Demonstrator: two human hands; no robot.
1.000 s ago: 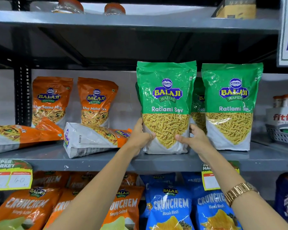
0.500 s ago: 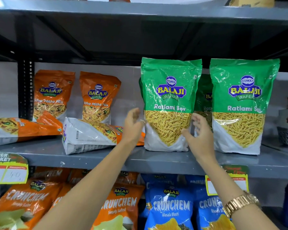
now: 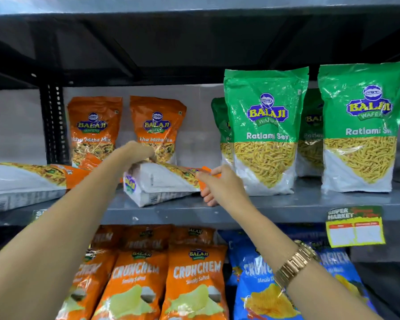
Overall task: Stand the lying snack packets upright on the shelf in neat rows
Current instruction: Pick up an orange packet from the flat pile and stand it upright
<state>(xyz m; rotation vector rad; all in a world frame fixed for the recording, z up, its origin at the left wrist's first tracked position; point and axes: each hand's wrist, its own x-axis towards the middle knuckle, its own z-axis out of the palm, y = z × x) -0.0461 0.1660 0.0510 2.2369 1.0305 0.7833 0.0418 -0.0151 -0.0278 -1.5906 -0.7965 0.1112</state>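
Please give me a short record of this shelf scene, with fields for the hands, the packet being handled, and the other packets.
left hand: on bottom end of lying orange packet
right hand: at its orange top end
grip: closing, not clearly shut
second lying packet: far left, untouched
upright orange packets: two, behind
upright green packets: right, in rows
shelf: grey metal

Below the shelf edge, orange Crunchem Simply Salted bags (image 3: 194,280) stand in a row, with blue Crunchem Masala Masti bags (image 3: 256,287) to their right. A yellow supermarket price tag (image 3: 355,228) hangs at right.
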